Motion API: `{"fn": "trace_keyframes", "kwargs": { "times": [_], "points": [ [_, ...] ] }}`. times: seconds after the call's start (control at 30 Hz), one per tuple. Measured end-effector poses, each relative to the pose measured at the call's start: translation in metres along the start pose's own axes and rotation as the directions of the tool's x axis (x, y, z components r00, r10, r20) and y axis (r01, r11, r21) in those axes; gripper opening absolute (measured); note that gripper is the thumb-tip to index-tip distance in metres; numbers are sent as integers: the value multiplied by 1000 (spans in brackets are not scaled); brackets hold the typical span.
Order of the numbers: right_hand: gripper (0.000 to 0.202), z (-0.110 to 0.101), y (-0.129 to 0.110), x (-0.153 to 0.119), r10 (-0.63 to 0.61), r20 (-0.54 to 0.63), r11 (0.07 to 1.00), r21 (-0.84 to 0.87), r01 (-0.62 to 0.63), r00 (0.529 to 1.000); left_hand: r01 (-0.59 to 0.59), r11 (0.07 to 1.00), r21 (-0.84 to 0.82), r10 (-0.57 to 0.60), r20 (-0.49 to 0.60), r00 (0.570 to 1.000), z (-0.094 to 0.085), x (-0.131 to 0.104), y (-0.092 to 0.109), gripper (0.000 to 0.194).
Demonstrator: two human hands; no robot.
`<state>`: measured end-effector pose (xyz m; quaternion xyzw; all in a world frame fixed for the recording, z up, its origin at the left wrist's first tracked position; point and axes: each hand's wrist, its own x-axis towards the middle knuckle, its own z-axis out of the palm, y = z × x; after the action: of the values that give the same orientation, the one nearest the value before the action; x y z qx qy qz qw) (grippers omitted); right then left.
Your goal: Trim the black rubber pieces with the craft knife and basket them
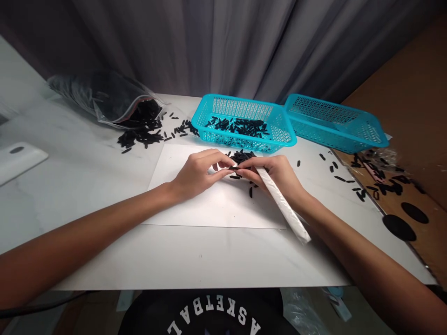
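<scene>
Text: you had white capitals (220, 303) reading ASKETBAL | On: your black garment (273, 304), low in view | Set: they curved in an arc, upside down to you

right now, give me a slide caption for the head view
Left hand and right hand pinch a small black strip above a white sheet.

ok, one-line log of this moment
left grip: pinching black piece; right grip: pinching same piece, white strip against hand; left basket: black pieces inside; white sheet: beneath both grips
</scene>
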<state>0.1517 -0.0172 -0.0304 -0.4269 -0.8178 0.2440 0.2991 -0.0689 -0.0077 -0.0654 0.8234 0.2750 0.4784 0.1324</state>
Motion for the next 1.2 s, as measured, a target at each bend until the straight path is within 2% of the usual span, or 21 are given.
{"fn": "trace_keyframes", "kwargs": {
  "times": [0.1,0.3,0.5,0.73,1.2],
  "points": [
    [24,-2,1,0,34,6,999,17,-34,999,-20,1000,22,21,-20,1000,1,1,1,7],
    [22,-3,0,-1,21,-11,999,35,-21,1000,-13,999,41,15,-49,999,1,2,3,10],
    [15,-5,-2,-2,25,-33,999,48,-24,999,-43,998,42,45,-58,997,0,2,1,4],
    [17,-9,-7,-3,10,-41,1000,-15,-11,999,-47,998,36,50,-77,996,0,2,0,7],
    [16,-12,-14,-3,23,-33,999,24,-22,999,-80,996,46,85,-117,989,-1,1,2,7]
  ]
}}
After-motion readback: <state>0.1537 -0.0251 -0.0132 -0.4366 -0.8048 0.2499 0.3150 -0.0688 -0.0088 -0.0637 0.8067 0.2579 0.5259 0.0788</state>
